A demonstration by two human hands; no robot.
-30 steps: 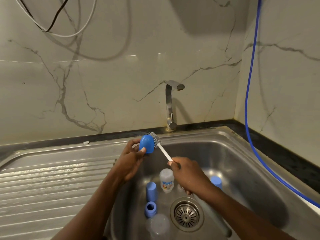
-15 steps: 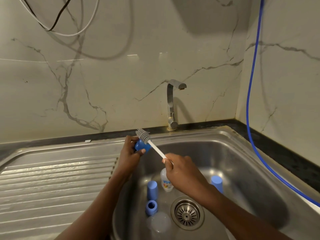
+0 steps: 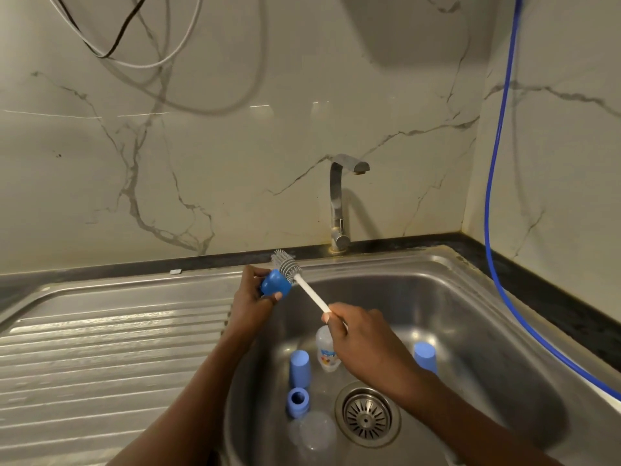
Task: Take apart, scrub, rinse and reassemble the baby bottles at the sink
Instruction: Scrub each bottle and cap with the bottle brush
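The right hand [image 3: 366,344] holds the brush [image 3: 311,292], now atop the blue cap [image 3: 275,284] the left hand [image 3: 250,307] grips.

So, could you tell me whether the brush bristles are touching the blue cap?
Touching: the head view shows the grey bristles lying against the blue cap with no gap.

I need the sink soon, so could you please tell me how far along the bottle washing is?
Disassembly looks done: the printed bottle, pale blue covers, a blue ring and a clear dome lie loose in the sink. In hand: the left hand holds a blue cap while the right hand holds the brush at it. Probably left: rinsing, since the tap runs no water, and reassembly.
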